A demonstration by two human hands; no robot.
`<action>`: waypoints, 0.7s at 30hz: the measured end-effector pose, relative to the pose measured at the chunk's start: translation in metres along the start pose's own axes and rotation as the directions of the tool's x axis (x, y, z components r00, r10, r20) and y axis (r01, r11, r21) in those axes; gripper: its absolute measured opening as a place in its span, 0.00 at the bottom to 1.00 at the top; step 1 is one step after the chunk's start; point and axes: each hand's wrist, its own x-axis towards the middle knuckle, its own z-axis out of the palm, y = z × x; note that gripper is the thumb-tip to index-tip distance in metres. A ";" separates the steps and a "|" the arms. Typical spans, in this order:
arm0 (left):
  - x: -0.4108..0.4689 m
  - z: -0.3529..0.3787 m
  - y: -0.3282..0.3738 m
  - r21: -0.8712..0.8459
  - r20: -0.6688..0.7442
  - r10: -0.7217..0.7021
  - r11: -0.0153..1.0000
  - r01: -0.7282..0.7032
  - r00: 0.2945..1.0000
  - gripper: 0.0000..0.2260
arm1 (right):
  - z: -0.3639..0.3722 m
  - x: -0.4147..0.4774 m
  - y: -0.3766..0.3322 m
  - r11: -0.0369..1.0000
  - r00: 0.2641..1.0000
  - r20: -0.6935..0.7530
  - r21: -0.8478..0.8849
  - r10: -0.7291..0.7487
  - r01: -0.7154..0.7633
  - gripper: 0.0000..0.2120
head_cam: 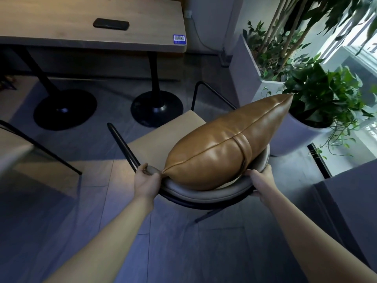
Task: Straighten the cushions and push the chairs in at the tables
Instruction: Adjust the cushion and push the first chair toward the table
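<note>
Gripping the chair (204, 193) backrest, left hand (147, 180) and right hand (262, 183) flank the cushion (224, 146) (brown, upright); surface (81, 21) lies beyond.

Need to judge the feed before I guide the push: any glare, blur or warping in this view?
Head view: window light blows out the upper right and blurs the plants; soft sheen on the cushion; wide-angle warping bends the table edge; the hands' area stays sharp, the floor dim.
</note>
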 end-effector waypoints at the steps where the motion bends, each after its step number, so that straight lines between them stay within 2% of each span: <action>1: 0.000 0.000 0.000 -0.009 -0.007 -0.003 1.000 0.003 1.000 0.29 | 0.000 0.006 0.003 1.000 1.000 -0.005 0.002 -0.008 0.008 0.37; 4: -0.002 -0.002 0.002 -0.027 -0.014 0.009 1.000 -0.010 1.000 0.27 | 0.002 -0.012 -0.007 1.000 1.000 -0.001 0.010 -0.019 0.019 0.37; 7: -0.001 -0.010 0.007 -0.010 -0.010 0.021 1.000 -0.021 1.000 0.32 | 0.008 -0.055 -0.026 0.999 0.999 0.033 0.050 -0.006 0.004 0.27; 10: 0.011 -0.023 0.010 -0.015 -0.022 0.046 0.999 -0.046 0.999 0.34 | 0.019 -0.070 -0.027 0.996 0.998 0.057 0.086 -0.022 0.017 0.23; 15: 0.031 -0.052 0.027 0.009 -0.031 0.076 0.997 -0.076 0.997 0.27 | 0.052 -0.083 -0.017 0.993 0.999 0.030 0.116 -0.031 0.027 0.28; 18: 0.045 -0.071 0.036 0.049 -0.025 0.094 0.994 -0.093 0.995 0.27 | 0.075 -0.088 -0.010 0.990 0.999 0.019 0.136 -0.025 0.022 0.30; 21: 0.063 -0.087 0.043 0.075 -0.005 0.097 0.992 -0.097 0.995 0.16 | 0.096 -0.099 -0.009 0.987 1.000 0.008 0.162 -0.018 0.016 0.30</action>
